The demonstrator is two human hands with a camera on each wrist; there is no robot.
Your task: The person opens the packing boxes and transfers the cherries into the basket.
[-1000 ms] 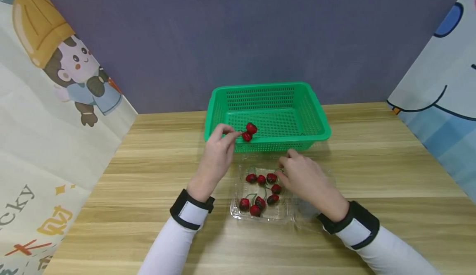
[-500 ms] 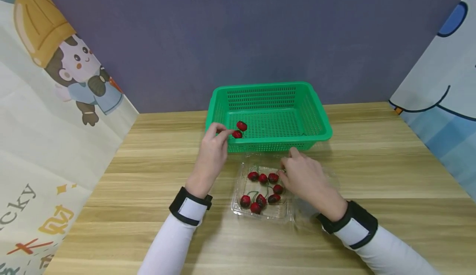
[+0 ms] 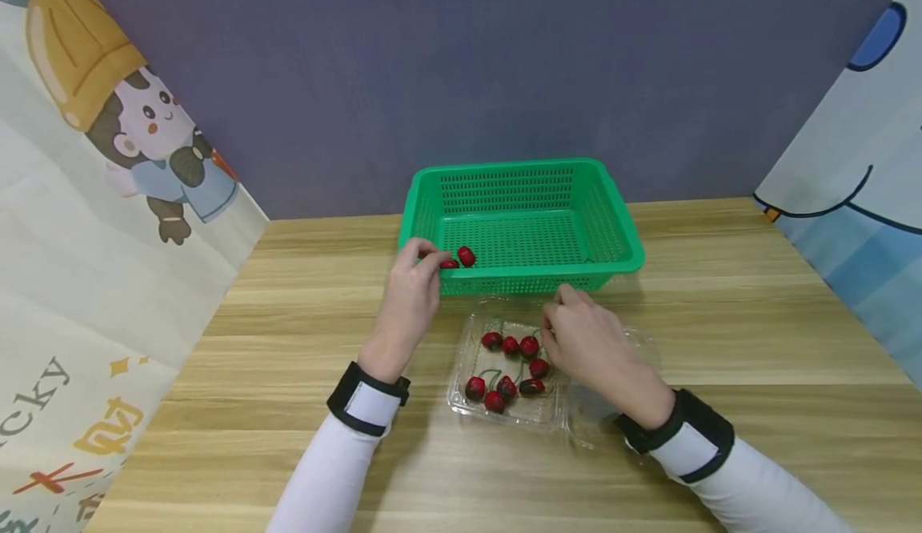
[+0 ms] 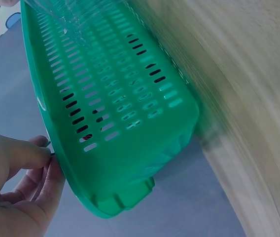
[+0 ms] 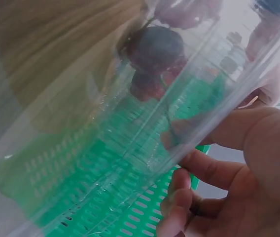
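We see two cherries [image 3: 467, 256] just inside the near left corner of the green basket [image 3: 540, 273], partly hidden by its near rim; whether they touch its floor we cannot tell. At that corner we find the left hand [image 3: 412, 293], thumb and forefinger pinching a thin stem at the basket's rim. On the near side of the basket we have a clear plastic box [image 3: 471, 412] holding eight more cherries [image 3: 507, 389], its lid [image 3: 589, 421] spread out to the right. Below the basket's near right part we see the right hand [image 3: 594, 341], fingers bent, thumb and forefinger close together at a cherry stem; we cannot tell whether they grip it. Under the basket we see a wooden table [image 3: 288, 357], and behind it a dark wall [image 3: 324, 101].
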